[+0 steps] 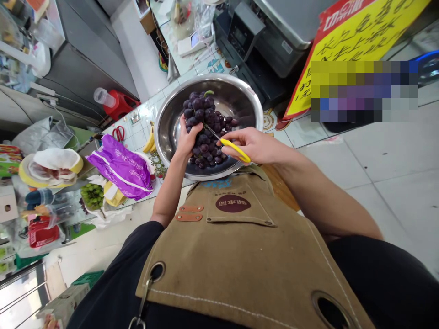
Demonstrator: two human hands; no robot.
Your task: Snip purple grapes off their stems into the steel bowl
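A large steel bowl (248, 109) holds dark purple grapes, loose ones and clusters, in its lower part. My left hand (188, 137) grips a bunch of grapes (202, 107) with a green stem on top, over the bowl's left side. In my right hand (252, 145), at the bowl's right front, are yellow-handled scissors (235, 150). Their thin metal blades point up and left into the grapes beside my left thumb. The blade tips are partly lost among the grapes.
Left of the bowl lie bananas (149, 140), red-handled scissors (118, 133), a purple bag (120, 167) and green grapes (92, 196). Behind stand a scale (195, 43) and a dark machine (240, 34). A yellow sign (343, 41) leans at the right.
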